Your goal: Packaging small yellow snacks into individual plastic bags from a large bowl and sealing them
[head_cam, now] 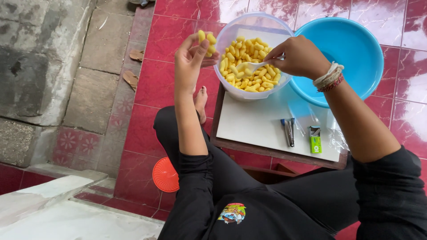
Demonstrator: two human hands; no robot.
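The right hand (299, 55) pinches a white plastic spoon (250, 66) — bowl pointing left into the clear round tub of yellow puffed snacks (249, 62) on the tabletop (258, 124); left hand (192, 58) fingers grip several snacks.

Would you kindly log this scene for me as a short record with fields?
left hand: raised, pinching yellow puffed snacks
right hand: grip on white spoon, dipped into clear tub of snacks
behind tub: blue basin
small table: stapler, green staple box, clear bags
floor: orange lid, sandals
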